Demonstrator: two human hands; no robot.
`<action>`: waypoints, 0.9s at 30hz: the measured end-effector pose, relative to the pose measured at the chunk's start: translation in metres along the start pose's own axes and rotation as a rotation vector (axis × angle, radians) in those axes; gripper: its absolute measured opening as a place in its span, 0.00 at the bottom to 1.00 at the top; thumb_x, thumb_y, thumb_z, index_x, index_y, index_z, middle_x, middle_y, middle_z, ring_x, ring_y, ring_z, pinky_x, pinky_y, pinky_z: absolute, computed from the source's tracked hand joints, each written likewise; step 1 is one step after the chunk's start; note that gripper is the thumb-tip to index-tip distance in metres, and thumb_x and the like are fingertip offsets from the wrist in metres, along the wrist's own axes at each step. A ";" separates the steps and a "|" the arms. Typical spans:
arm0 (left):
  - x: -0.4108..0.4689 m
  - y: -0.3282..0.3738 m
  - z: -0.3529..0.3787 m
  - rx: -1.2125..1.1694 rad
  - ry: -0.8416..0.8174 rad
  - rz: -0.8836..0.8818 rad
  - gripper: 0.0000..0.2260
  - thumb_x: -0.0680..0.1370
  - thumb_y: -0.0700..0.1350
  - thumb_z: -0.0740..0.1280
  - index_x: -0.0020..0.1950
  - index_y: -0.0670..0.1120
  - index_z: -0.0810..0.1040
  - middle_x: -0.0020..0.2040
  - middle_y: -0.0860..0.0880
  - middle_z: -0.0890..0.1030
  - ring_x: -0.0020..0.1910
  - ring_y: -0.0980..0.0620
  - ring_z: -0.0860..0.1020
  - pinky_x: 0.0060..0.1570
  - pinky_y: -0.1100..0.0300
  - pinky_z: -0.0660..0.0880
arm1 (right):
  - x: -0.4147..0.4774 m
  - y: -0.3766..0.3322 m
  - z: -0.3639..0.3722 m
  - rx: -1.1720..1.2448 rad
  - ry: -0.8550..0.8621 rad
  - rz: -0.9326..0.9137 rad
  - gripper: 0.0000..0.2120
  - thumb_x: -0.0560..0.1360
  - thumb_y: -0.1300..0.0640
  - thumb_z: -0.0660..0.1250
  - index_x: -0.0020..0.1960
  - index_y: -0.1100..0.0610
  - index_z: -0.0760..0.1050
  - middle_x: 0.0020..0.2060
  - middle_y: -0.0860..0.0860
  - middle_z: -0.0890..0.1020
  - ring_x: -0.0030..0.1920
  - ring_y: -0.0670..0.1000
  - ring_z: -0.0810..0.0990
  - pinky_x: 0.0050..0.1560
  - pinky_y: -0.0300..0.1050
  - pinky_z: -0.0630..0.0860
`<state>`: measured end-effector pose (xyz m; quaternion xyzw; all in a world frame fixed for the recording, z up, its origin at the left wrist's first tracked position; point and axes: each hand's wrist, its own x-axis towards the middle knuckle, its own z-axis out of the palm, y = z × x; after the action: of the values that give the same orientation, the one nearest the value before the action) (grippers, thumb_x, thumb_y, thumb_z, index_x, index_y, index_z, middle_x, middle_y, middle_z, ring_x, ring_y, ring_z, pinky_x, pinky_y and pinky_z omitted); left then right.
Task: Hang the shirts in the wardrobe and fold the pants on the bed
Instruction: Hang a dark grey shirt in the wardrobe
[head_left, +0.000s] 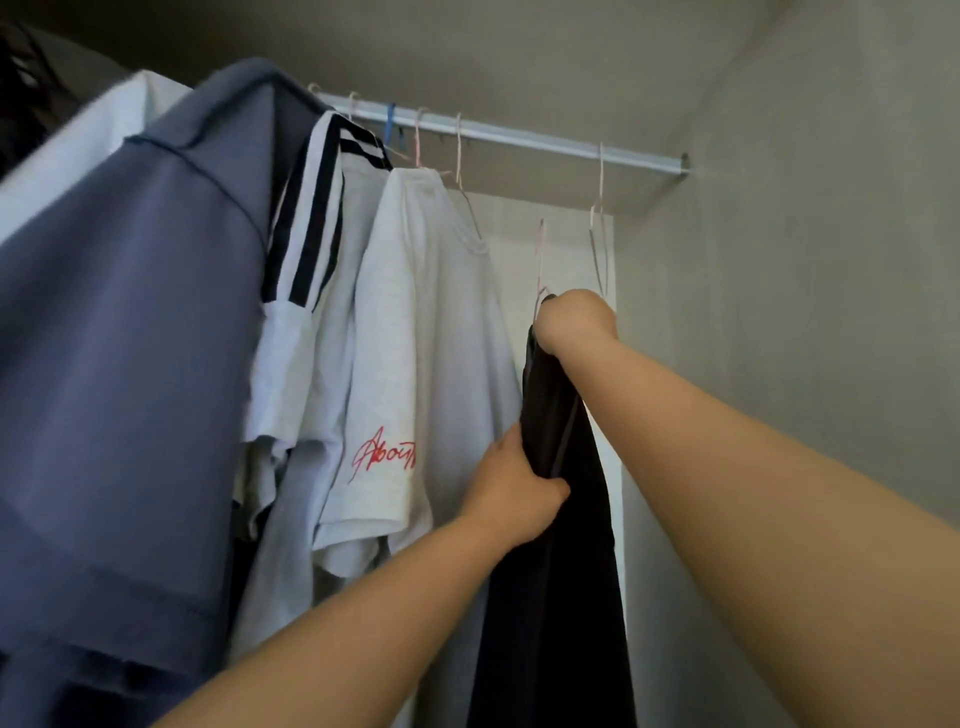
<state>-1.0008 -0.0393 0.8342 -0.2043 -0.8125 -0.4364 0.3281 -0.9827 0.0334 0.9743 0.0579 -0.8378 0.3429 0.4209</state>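
Observation:
A black shirt (561, 545) hangs down from a thin pink wire hanger (541, 249) whose hook is below the wardrobe rail (519, 136). My right hand (574, 319) grips the top of the black shirt at the hanger. My left hand (511, 488) pinches the shirt's left edge lower down. Along the rail to the left hang a white T-shirt with red lettering (431, 332), a white shirt with dark stripes (311, 249) and a blue shirt (130, 338).
An empty wire hanger (598, 228) hangs on the rail near its right end. The wardrobe's side wall (805, 312) stands close on the right. Dark clothes (31, 88) fill the far left corner.

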 end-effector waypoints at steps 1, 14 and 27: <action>0.003 0.000 -0.002 -0.005 0.023 0.001 0.27 0.72 0.42 0.68 0.71 0.51 0.65 0.60 0.48 0.76 0.56 0.49 0.76 0.55 0.58 0.74 | 0.003 -0.005 0.000 0.040 0.021 -0.005 0.14 0.81 0.58 0.54 0.58 0.63 0.74 0.57 0.56 0.78 0.40 0.54 0.73 0.29 0.39 0.62; 0.064 0.007 -0.005 0.035 0.369 0.179 0.52 0.66 0.64 0.72 0.77 0.55 0.41 0.77 0.53 0.55 0.74 0.53 0.58 0.68 0.54 0.62 | 0.055 -0.043 -0.005 0.268 0.221 -0.062 0.13 0.81 0.58 0.55 0.39 0.61 0.67 0.39 0.53 0.71 0.32 0.51 0.68 0.26 0.41 0.61; 0.124 0.020 0.014 0.270 0.412 0.185 0.50 0.75 0.52 0.67 0.67 0.58 0.21 0.67 0.50 0.70 0.52 0.50 0.78 0.43 0.55 0.73 | 0.099 -0.051 -0.012 0.320 0.201 -0.150 0.16 0.79 0.59 0.54 0.60 0.64 0.74 0.58 0.59 0.77 0.55 0.57 0.77 0.43 0.40 0.65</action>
<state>-1.0800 -0.0106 0.9283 -0.1390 -0.7571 -0.3246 0.5496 -1.0183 0.0217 1.0801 0.1518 -0.7198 0.4434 0.5122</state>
